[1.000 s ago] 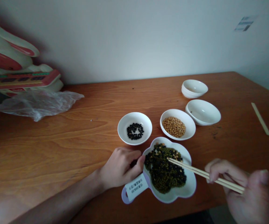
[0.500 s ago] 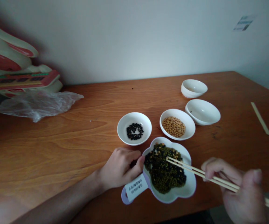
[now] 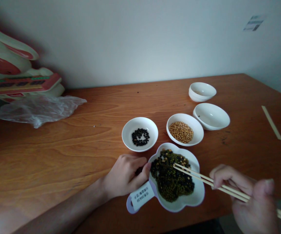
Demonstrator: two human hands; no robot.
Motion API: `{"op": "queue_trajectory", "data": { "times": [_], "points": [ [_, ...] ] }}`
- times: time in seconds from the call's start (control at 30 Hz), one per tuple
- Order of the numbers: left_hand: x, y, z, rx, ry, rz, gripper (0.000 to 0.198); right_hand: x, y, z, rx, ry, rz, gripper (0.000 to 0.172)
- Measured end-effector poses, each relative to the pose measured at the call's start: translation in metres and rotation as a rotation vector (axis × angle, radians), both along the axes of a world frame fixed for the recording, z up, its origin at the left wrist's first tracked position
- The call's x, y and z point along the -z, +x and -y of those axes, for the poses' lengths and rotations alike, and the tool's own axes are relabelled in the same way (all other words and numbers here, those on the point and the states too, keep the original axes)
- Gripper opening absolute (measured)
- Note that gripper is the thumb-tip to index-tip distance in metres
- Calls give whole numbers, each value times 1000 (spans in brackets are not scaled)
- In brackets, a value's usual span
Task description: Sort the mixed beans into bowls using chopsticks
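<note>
My left hand [image 3: 125,175] is curled at the near left rim of a white flower-shaped dish [image 3: 198,191], its thumb pressed against the rim. A paper label [image 3: 142,195] covers the dish's short handle, just below that hand. The dish holds a heap of green mung beans and black beans [image 3: 170,175] with some yellow soybeans mixed in. My right hand [image 3: 251,195] holds a pair of wooden chopsticks [image 3: 210,179], their tips just above the heap. A white bowl [image 3: 128,138] holds black beans, and another white bowl [image 3: 197,131] holds yellow soybeans.
Two more white bowls [image 3: 210,117] [image 3: 201,91] stand further back on the wooden table [image 3: 45,152]. A loose wooden stick [image 3: 272,123] lies at the right. A crumpled plastic bag [image 3: 38,112] and a large colourful object [image 3: 6,55] sit at the far left.
My right hand and the chopsticks have shifted slightly left, toward the dish. My left hand and the dish have not visibly moved.
</note>
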State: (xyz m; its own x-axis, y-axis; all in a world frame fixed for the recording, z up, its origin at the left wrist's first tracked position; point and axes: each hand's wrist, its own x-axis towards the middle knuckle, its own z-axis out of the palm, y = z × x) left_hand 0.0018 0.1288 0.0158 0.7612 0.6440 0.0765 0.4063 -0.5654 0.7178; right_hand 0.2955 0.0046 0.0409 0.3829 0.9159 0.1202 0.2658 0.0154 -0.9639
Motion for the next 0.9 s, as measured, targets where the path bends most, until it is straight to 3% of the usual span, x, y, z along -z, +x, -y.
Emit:
{"op": "queue_trajectory", "data": {
  "times": [0.17, 0.3, 0.47, 0.9],
  "points": [
    [1, 0, 0, -7, -5, 0, 40, 7, 7, 1, -65, 5, 44, 87],
    [2, -1, 0, -9, 1, -5, 40, 3, 2, 0, 25, 35, -7, 84],
    [1, -1, 0, -10, -2, -5, 40, -3, -3, -1, 7, 13, -11, 87],
    [0, -1, 0, -3, 14, -4, 40, 8, 1, 2, 18, 42, -14, 84]
  ]
}}
